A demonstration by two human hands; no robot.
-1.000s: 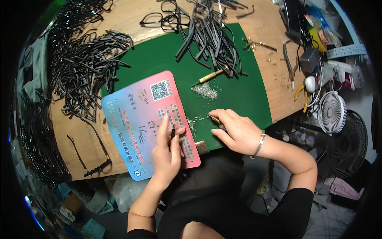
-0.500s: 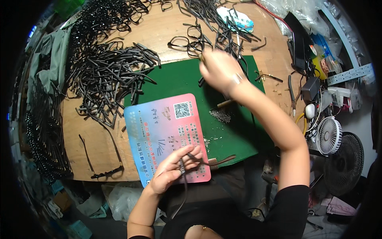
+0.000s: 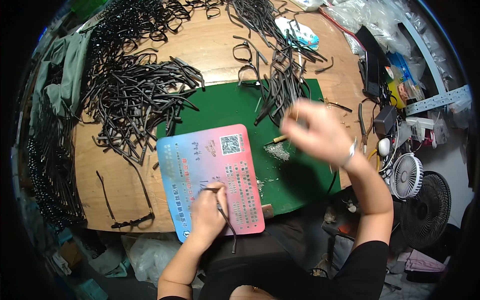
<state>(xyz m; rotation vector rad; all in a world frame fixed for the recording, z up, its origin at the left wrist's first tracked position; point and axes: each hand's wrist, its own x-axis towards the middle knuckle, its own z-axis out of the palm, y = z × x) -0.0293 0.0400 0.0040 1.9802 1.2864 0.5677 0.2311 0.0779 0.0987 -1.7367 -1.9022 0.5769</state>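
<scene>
My left hand (image 3: 209,214) is closed over the pink-and-blue printed mat, gripping dark eyeglass temples (image 3: 229,225); one end sticks out towards me. Over the right part of the green mat (image 3: 215,107) hovers my right hand (image 3: 317,131), smeared by motion, so its fingers and anything in them cannot be made out. Below it lies a small brass-coloured tool handle (image 3: 278,139), beside a heap of tiny clear and silvery bits (image 3: 278,152). The printed mat (image 3: 172,155) rests on the green one. Black eyeglass frames (image 3: 242,52) lie beyond.
A large pile of loose temples (image 3: 145,95) covers the left of the table, with another bundle (image 3: 285,90) at the far middle. Glasses (image 3: 132,221) lie at the near left edge. Pliers (image 3: 364,127), a white fan (image 3: 407,176) and a black fan (image 3: 425,209) are at right.
My right hand has come back towards me and to the right from the far frames. My left hand has turned over and shifted slightly left, lower on the mat. The far frames lie differently.
</scene>
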